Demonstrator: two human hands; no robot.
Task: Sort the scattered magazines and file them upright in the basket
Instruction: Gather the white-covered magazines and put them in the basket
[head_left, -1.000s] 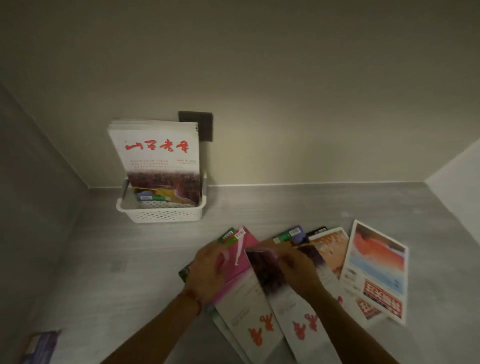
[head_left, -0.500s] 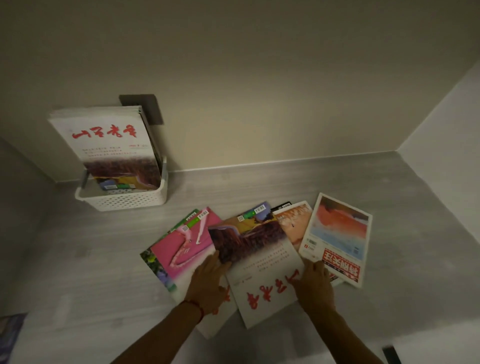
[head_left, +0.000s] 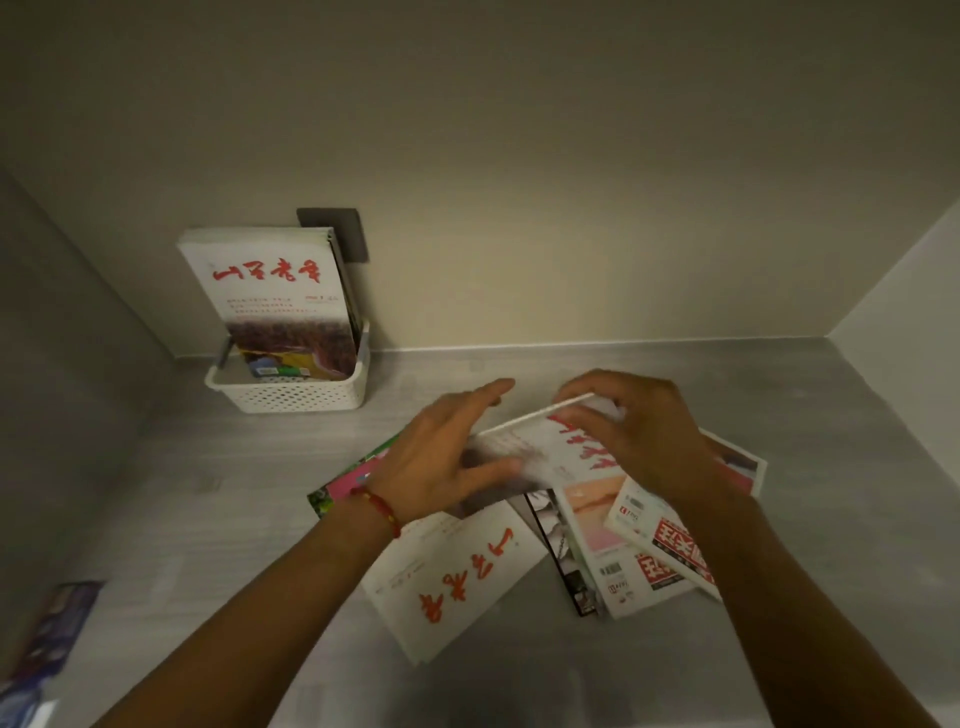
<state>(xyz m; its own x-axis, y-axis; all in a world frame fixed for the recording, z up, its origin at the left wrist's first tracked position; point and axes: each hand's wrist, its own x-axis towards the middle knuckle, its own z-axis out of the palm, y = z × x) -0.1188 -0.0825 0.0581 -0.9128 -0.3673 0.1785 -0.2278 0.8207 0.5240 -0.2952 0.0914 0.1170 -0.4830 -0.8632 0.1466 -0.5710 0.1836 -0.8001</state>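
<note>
Right hand (head_left: 639, 441): fingers curled over the far edge of a raised magazine (head_left: 540, 441), gripping it.
Left hand (head_left: 447, 462): fingers straight, spread; thumb under the magazine's left side, steadying it. Red cord bracelet (head_left: 382, 506) at the wrist.
Held magazine: white cover, red script; tilted up off the pile, centre of the surface.
Handling (judged): light, thin, floppy; glossy cover likely slippery. Best taken along the spine with both hands.
Remaining pile (head_left: 623, 545): several overlapping magazines lying flat beneath the hands.
Basket (head_left: 291, 395): white, perforated, far left against the wall; magazines already standing upright inside.
</note>
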